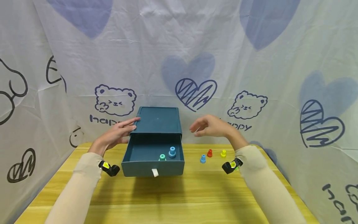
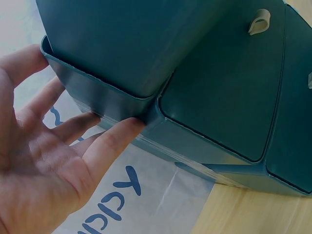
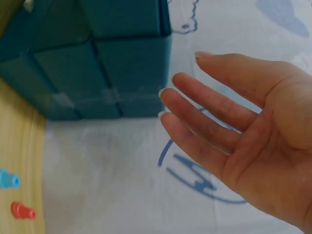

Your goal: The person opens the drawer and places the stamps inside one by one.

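Note:
A dark teal drawer cabinet (image 1: pixel 159 119) stands on the table with its top drawer (image 1: pixel 153 168) pulled out. In that drawer are a blue stepped plastic peg (image 1: pixel 172 151) and a green one (image 1: pixel 162 157), the latter partly hidden by the drawer front. My left hand (image 1: pixel 118 133) rests its extended fingers against the cabinet's left side; the left wrist view has the fingertips (image 2: pixel 134 124) at the side wall. To the right of the cabinet, my right hand (image 1: pixel 212 126) hovers apart from it, fingers loosely bent and holding nothing.
Right of the cabinet, a blue peg (image 1: pixel 203 159), a red peg (image 1: pixel 209 153) and a yellow peg (image 1: pixel 223 153) stand on the wooden table (image 1: pixel 195 199). A green bit shows beside the right wrist camera (image 1: pixel 230 167). Printed white cloth (image 1: pixel 151 71) hangs behind and at both sides.

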{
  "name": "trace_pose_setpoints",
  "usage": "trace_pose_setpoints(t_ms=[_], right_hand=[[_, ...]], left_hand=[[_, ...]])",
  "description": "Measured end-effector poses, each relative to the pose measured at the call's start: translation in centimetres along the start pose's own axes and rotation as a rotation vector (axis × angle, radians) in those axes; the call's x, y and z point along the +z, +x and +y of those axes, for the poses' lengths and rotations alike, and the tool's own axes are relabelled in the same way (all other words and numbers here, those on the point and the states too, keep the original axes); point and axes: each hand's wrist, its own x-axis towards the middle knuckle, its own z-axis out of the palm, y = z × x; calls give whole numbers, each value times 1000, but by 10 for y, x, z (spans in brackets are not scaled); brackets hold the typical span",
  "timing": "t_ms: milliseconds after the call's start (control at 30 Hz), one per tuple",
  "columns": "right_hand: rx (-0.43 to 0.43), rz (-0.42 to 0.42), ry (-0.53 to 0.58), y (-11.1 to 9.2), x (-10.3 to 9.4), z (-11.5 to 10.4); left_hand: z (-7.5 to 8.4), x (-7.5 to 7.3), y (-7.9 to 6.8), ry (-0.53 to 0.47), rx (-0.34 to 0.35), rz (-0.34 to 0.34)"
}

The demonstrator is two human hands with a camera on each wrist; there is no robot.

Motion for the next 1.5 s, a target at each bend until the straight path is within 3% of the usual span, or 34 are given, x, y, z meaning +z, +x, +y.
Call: trace_pose_setpoints(t_ms=[967,1500], right_hand=[[98,53,-6,-52,6,98],[183,153,25,-87,21,144]], left_hand=[[0,0,0,2,-9,11],[0,0,0,2,-10,18]])
